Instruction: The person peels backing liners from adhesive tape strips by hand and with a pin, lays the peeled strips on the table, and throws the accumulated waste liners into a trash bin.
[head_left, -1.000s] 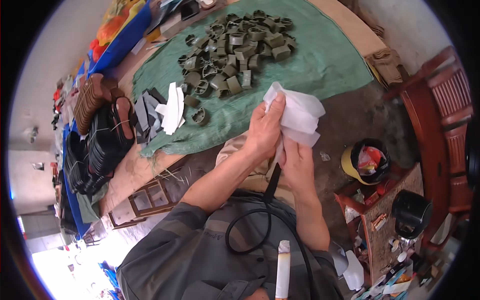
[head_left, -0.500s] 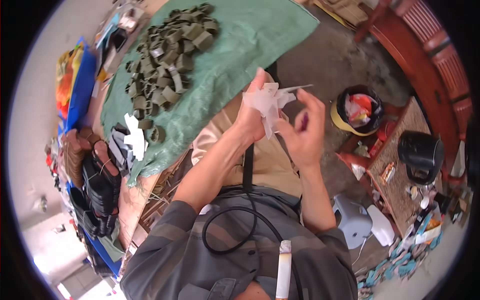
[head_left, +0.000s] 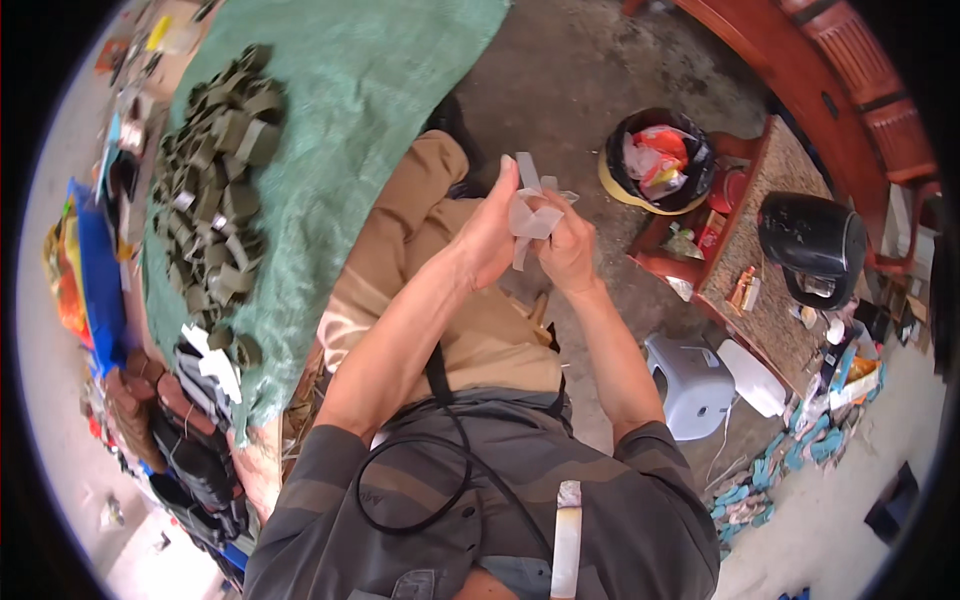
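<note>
A bunch of thin, translucent whitish strips (head_left: 535,217) is held between my two hands, above my lap. My left hand (head_left: 488,232) grips the strips with the thumb pointing up; its other fingers are partly hidden. Close against it, my right hand (head_left: 568,250) has its fingers bent in and pinched on the same strips. Some strip ends stick out above and below the hands. On the left, a heap of olive-green webbing loops (head_left: 228,150) lies on a green woven sheet (head_left: 330,130).
White strips (head_left: 212,360) lie by the heap's near end, beside black and brown strap bundles (head_left: 185,430). To the right stand a lined waste bin (head_left: 660,165), a speckled-top table (head_left: 745,225) with a black kettle (head_left: 812,240), and a grey plastic stool (head_left: 690,390).
My view has turned, so the sheet and heap sit farther left. My right hand, apart from the strips before, has come in to my left hand and closed on them.
</note>
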